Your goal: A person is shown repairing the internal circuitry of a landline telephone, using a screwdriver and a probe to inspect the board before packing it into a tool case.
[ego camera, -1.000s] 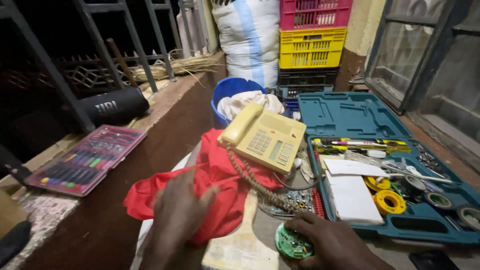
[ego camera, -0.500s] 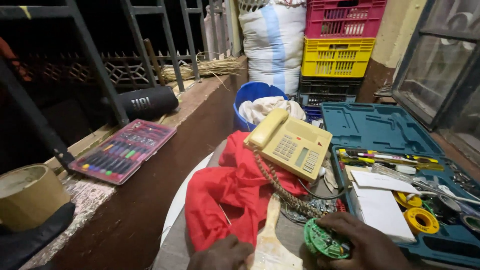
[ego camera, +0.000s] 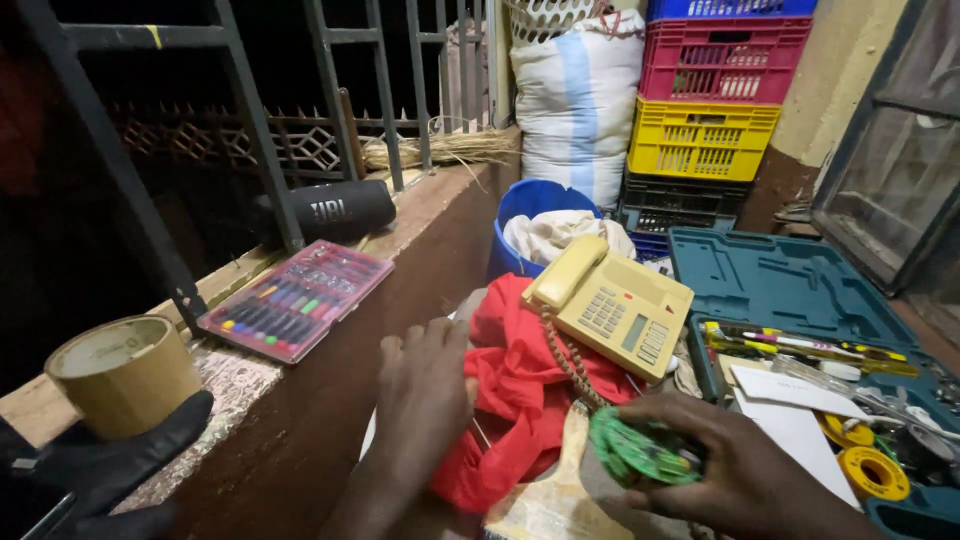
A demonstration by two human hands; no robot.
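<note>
Low at your right, your right hand [ego camera: 745, 470] is closed around the green circuit board [ego camera: 640, 452], just below the yellow telephone [ego camera: 612, 305]; your left hand [ego camera: 425, 385] lies flat and open on the red cloth [ego camera: 520, 380] beside it.

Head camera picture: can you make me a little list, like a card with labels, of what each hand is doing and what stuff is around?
Left hand: rests flat on the red cloth, holding nothing.
Right hand: holds a round green circuit board.
Between the hands: a cream desk telephone lying on the cloth, its coiled cord hanging down.
To the right: an open teal tool case with yellow tape rolls and paper.
On the ledge: a pink pen case, a black speaker, a brown tape roll.
Behind: a blue bucket, a white sack, stacked crates.
</note>
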